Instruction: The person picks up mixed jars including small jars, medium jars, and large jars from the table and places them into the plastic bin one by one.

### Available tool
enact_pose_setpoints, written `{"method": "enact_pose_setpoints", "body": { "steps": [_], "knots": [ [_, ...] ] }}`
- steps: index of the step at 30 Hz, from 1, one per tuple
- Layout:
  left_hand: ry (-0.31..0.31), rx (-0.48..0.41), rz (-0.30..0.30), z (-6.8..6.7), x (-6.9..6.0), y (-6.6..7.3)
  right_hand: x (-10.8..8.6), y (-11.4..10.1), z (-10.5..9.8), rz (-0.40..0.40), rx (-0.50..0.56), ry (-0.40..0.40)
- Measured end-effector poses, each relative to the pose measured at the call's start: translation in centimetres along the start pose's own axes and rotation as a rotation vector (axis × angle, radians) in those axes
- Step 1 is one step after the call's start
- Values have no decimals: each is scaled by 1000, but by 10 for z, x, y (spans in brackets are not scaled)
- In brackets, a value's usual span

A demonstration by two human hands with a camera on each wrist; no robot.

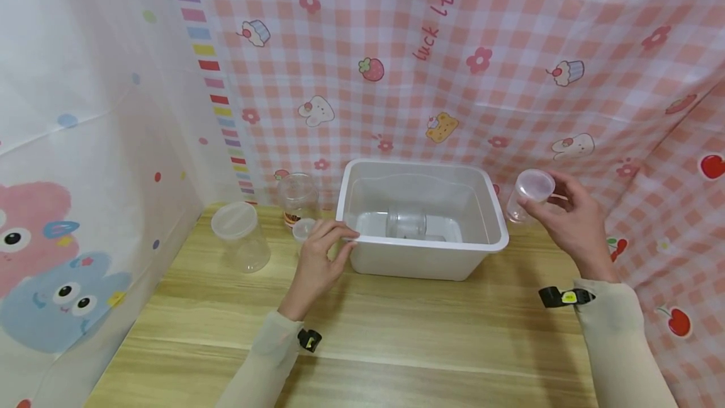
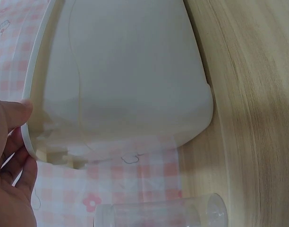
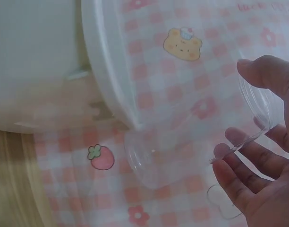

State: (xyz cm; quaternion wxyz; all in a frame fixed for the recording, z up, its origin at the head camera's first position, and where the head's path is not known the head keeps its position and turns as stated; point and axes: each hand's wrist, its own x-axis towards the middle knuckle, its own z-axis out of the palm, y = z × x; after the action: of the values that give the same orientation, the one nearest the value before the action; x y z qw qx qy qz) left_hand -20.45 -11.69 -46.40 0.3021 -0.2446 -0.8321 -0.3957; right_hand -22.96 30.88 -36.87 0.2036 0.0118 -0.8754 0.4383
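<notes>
Jar [image 1: 523, 197] is just right of the bin [image 1: 413, 260], right hand [image 1: 574, 225] fingers and thumb wrapped round it near the lid [image 1: 537, 183]. Left hand [image 1: 318, 262] pinches the bin rim near its near-left corner. Back cloth [image 1: 396, 102] reads "luck life". Labelled jar [image 1: 298, 191], left of bin: print too small to read. Yellow tag [image 1: 569, 296] on right wrist strap [image 1: 549, 297], also illegible.

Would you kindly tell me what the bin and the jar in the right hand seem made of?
The bin: likely smooth white plastic, with opaque walls, rounded corners. The held jar: clear, glossy, plastic or glass; the checked cloth shows through it.
</notes>
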Motion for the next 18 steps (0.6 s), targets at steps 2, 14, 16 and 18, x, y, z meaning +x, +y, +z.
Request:
{"method": "enact_pose_setpoints", "body": {
  "steps": [2, 14, 16, 18],
  "knots": [
    [-1, 0, -1, 0, 0, 0, 1, -5, 1, -14, -11, -13],
    [-14, -5, -14, 0, 0, 0, 11, -32, 11, -155, -92, -83],
    [-13, -5, -13, 0, 1, 0, 12, -34, 13, -181, -105, -86],
    [-14, -5, -16, -1, 1, 0, 14, -37, 15, -209, -115, -87]
  ]
}}
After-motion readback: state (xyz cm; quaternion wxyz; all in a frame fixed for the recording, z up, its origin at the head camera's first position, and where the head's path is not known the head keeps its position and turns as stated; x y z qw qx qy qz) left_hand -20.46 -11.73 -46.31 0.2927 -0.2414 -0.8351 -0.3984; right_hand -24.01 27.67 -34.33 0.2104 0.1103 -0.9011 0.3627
